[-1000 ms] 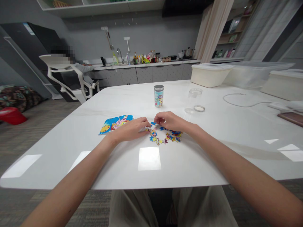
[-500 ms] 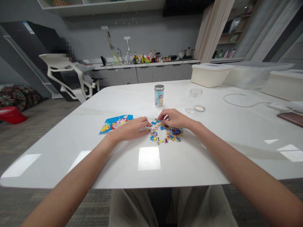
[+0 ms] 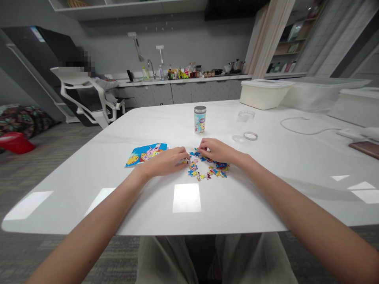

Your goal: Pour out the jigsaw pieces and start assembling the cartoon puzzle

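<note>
Colourful jigsaw puzzle pieces lie in a rough ring on the white table, heaped more thickly on the right. My left hand rests at the ring's left side, its fingers bent and closed on a small puzzle piece that is partly covered. At the ring's far side, my right hand has thumb and fingertips together on a blue puzzle piece, mostly hidden by the fingers. A blue picture sheet with cartoon figures lies beside my left hand, partly beneath the wrist. Beyond both hands stands a printed jar with a silver lid.
Right of the jar are a clear plastic container and a round silver-rimmed lid. Storage boxes, a white cable and a dark phone-like object are farther right. A person sits in a white chair at back left.
My right hand has shifted slightly toward me and its fingers have drawn closer together over the pieces. My left hand has barely moved. The view has shifted a little.
</note>
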`<action>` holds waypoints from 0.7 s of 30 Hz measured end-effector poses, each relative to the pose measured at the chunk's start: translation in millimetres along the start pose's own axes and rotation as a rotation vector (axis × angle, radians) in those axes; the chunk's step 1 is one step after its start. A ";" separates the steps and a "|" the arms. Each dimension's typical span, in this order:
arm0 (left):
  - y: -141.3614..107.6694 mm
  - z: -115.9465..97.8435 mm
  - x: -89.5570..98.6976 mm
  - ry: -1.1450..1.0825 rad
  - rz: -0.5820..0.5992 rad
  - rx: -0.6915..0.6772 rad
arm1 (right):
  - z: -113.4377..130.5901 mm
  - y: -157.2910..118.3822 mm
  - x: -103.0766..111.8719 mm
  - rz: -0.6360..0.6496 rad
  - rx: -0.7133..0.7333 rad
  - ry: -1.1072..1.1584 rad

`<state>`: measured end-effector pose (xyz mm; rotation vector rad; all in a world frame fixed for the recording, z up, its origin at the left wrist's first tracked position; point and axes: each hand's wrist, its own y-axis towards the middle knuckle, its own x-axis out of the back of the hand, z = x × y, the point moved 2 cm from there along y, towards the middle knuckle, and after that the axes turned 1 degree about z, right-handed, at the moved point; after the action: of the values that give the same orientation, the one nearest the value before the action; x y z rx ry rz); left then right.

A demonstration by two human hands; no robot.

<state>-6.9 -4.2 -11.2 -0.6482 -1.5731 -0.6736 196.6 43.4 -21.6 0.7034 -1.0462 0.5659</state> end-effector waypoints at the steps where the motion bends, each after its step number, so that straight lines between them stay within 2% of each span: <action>1: 0.3 -0.4 0.2 0.004 -0.004 -0.005 | -0.9 0.1 -0.4 -0.008 0.000 -0.009; 9: 2.4 1.7 -4.9 0.080 -0.083 -0.043 | -5.7 -0.6 -2.6 -0.020 -0.036 -0.050; 12: 4.5 2.6 -12.7 0.165 -0.163 -0.050 | -8.1 -0.6 -2.0 -0.066 -0.073 -0.054; 15: 7.0 2.0 -18.8 0.253 -0.244 0.006 | -12.5 -0.3 -3.1 -0.122 -0.110 -0.072; 18: 10.1 -0.4 -20.5 0.302 -0.222 0.031 | -16.5 0.5 -6.5 -0.123 -0.112 -0.100; 21: 15.8 -1.6 -17.6 0.380 -0.164 -0.001 | -17.3 1.3 -9.6 -0.087 -0.080 -0.123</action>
<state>7.5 4.8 -27.7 -0.3670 -1.2791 -0.8648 201.8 56.4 -35.6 0.7161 -1.1403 0.4079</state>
